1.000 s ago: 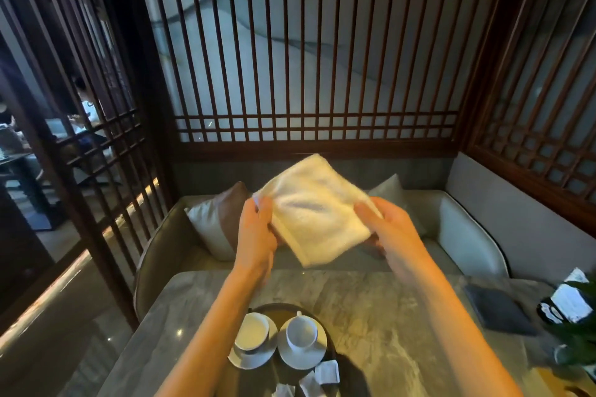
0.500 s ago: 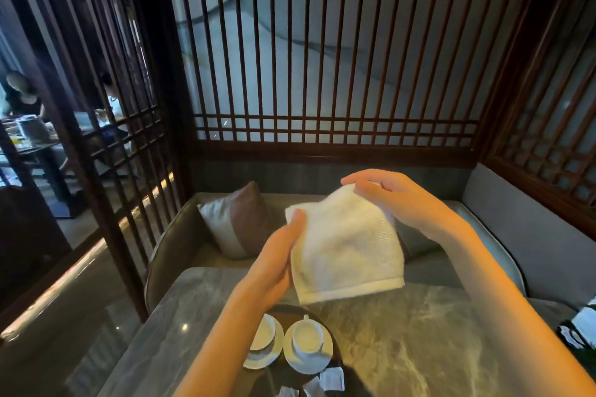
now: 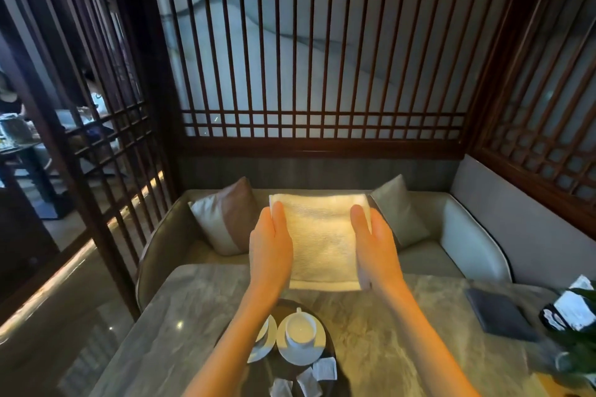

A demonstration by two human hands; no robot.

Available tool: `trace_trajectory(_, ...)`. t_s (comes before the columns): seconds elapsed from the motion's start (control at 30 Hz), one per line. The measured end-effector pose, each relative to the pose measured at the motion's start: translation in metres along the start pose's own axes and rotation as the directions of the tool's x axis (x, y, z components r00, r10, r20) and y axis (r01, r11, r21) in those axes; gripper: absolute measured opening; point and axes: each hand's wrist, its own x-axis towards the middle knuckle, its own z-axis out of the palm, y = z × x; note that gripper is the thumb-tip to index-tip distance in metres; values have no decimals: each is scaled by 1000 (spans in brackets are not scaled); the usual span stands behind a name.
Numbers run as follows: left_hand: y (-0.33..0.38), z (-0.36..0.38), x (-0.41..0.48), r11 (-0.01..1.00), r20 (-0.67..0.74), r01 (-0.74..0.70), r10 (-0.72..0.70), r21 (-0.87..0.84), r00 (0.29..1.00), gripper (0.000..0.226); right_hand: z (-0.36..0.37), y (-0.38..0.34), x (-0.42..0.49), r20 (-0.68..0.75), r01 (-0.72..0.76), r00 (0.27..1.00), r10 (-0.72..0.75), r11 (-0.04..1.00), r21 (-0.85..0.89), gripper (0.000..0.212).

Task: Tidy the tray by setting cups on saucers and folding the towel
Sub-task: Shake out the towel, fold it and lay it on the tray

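The towel (image 3: 322, 242), dangling aslant half a second ago, is now a squared pad held level above the counter's (image 3: 387, 332) far edge. The left hand (image 3: 271, 245) and right hand (image 3: 375, 245) grip its sides, thumbs on top (other fingers hidden beneath). The folding looks nearly finished, with placing it still to come.

Towel (image 3: 322, 242): cream to pale yellow; a fine woven grid texture is noted, with a plainer band along the lower hem.
Cup (image 3: 301, 329) and saucer (image 3: 300, 358): plain white.
Tray (image 3: 261, 374): near black.
Sachets (image 3: 324, 369): white.
Table (image 3: 371, 332): grey stone, veined in lighter and darker streaks.
Two-tone cushion (image 3: 225, 216): pale grey and brown.
Plain cushion (image 3: 398, 209): muted grey-green.
Sofa (image 3: 467, 235): light grey.
Lattice screen (image 3: 322, 126): dark brown; vertical bars over a band of small squares.
Folder (image 3: 500, 316): dark slate.
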Motion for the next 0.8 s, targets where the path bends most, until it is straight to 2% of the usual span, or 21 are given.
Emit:
trace_trajectory(0.07, 0, 3, -8, 999, -2, 34, -34, -26, 999, 34, 0, -4, -1, -66, 157, 984, -169, 976, -153, 27)
trace_trajectory(0.17, 1, 4, -12, 999, -9, -6, 5, -38, 1000, 19, -5, -8, 0, -102, 247, 956, -275, 942, -226, 26)
trace_trajectory(0.33, 15, 8, -6, 986, -26, -102, 100, -135, 995, 30, -9, -17, 0, -157, 288, 939, -305, 950, -122, 25)
trace_trajectory(0.47, 16, 7, 6, 990, 39, -137, 138, -31, 990, 33, -16, -20, 2, -150, 285, 943, -298, 953, -101, 24)
trace_trajectory(0.53, 18, 10, 10, 999, 115, -46, 43, 24, 992, 42, -22, -19, 12, -118, 145, 981, -155, 985, -93, 26)
trace_trajectory(0.57, 17, 12, 11, 997, 200, 71, -66, -15, 978, 41, -26, -17, 18, -49, -1, 999, -3, 997, -72, 29)
trace_trajectory(0.6, 17, 11, 11, 966, 314, 233, -188, -111, 931, 37, -33, -12, 24, 47, -171, 984, 173, 984, -44, 37)
trace_trajectory(0.63, 14, 8, 11, 894, 436, 397, -278, -210, 856, 33, -40, -7, 28, 138, -306, 943, 304, 952, -5, 45)
trace_trajectory(0.67, 10, 2, 10, 808, 554, 518, -304, -280, 775, 32, -49, -1, 30, 215, -384, 905, 367, 922, 43, 47)
trace_trajectory(0.7, 2, -5, 10, 759, 644, 575, -280, -306, 712, 33, -57, 4, 29, 283, -430, 876, 389, 898, 94, 44)
trace_trajectory(0.73, -6, -11, 9, 735, 710, 608, -255, -299, 657, 35, -64, 7, 28, 343, -465, 851, 399, 874, 138, 41)
trace_trajectory(0.8, -17, -20, 6, 735, 767, 631, -249, -248, 592, 52, -76, 12, 23, 448, -535, 790, 418, 827, 172, 33)
